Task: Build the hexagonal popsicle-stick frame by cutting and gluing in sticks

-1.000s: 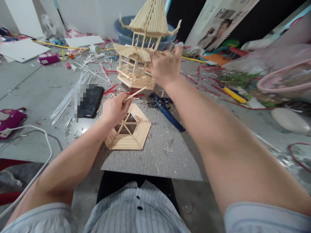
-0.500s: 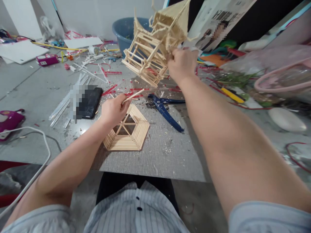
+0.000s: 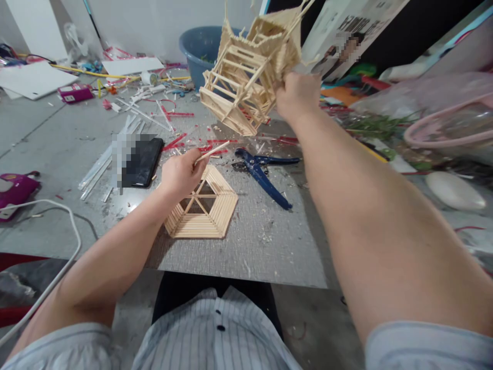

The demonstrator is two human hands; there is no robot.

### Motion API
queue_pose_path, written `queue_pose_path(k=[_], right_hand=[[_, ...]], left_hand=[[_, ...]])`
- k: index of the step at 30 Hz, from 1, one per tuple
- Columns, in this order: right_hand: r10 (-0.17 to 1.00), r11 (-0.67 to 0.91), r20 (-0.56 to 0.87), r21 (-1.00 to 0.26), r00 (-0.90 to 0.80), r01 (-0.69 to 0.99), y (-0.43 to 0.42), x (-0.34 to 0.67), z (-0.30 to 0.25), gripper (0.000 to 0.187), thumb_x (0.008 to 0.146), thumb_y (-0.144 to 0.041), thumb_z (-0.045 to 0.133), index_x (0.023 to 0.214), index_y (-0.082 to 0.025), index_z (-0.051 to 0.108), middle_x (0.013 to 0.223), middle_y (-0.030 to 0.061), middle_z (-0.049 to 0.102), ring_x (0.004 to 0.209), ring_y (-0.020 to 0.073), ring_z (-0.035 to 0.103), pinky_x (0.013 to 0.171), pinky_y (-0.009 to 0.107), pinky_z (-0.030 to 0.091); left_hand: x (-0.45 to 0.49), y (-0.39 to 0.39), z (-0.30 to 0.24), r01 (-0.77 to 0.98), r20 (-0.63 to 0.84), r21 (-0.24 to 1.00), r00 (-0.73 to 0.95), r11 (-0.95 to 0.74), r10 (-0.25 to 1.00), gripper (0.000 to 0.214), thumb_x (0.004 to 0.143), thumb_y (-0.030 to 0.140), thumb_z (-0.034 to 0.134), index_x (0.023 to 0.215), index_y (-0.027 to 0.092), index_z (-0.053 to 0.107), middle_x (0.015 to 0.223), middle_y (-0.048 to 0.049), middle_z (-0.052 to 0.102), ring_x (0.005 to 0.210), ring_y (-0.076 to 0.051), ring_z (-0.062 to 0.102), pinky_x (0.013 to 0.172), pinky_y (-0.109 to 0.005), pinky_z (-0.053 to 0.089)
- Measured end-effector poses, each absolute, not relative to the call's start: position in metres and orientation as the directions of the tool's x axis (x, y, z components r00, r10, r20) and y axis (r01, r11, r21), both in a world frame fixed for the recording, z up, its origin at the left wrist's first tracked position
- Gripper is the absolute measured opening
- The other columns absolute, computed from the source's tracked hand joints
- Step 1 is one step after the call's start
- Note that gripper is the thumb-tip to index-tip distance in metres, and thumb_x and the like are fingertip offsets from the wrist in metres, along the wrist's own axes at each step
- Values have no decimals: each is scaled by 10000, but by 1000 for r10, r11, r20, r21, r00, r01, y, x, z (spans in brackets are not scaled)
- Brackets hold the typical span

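Observation:
Closed around a thin wooden stick (image 3: 215, 149), my left hand (image 3: 179, 174) is over the left part of a hexagonal stick frame (image 3: 198, 226). That frame lies flat on the table, with crossed spokes in its open middle. My right hand (image 3: 298, 97) grips the right side of a wooden stick model of a building (image 3: 246, 77), held tilted in the air above the table's far part. The model has an open lattice body and flared roof edges. Blue-handled pliers (image 3: 265, 180) lie between my arms, to the right of the hexagon.
A black phone (image 3: 144, 162) and clear glue sticks (image 3: 103, 154) lie left of my left hand. A blue basin (image 3: 192, 51) stands at the back. Purple boxes (image 3: 75, 93) and red scraps (image 3: 179, 115) are about. At right are a white computer mouse (image 3: 455, 190) and a pink-rimmed bag (image 3: 442, 133).
My right hand has moved the building model slightly to the right and turned it a little. My left hand keeps its place with the stick.

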State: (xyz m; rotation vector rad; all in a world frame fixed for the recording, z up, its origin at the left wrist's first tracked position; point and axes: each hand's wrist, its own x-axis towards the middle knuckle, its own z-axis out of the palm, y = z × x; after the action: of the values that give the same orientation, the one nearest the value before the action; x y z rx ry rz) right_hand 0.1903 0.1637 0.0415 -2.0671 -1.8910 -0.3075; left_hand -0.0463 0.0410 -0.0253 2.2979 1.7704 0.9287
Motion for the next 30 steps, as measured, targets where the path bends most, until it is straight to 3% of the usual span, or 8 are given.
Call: queue_pose_path(k=[5,13,19,30], right_hand=[[916,-39,395,-82,68,996,163,196,38,417,944,-284,306,1243,-127,550,1171,182,629,1151,302,557,943,426,371],[915,-59,392,-102,95,993,159,195,39,419,925,-278,302,1201,-105,566,1143,208,628,1151,318,556,947,420,371],[920,-65,379,-103,100,993,159,195,39,427,924,-257,294,1268,-148,524,1189,187,618,1178,314,534,962,438,346],[910,-85,401,-65,104,994,164,199,38,402,855,-175,382,1222,-110,533,1133,197,637,1118,322,568,959,437,357]], left_hand=[[-45,41,-26,846,398,424,146,-323,906,300,847,356,448,600,196,391,514,35,307,497,-100,300,528,-264,196],[-46,40,-25,857,373,415,146,-306,916,312,847,366,439,595,202,357,515,35,297,494,-104,296,530,-269,190],[-47,40,-24,855,381,406,163,-323,910,323,849,353,445,585,198,345,507,36,298,488,-98,290,522,-268,177],[-48,41,-25,861,417,371,180,-348,891,309,854,346,462,587,191,457,486,26,371,471,-99,322,500,-257,200]])
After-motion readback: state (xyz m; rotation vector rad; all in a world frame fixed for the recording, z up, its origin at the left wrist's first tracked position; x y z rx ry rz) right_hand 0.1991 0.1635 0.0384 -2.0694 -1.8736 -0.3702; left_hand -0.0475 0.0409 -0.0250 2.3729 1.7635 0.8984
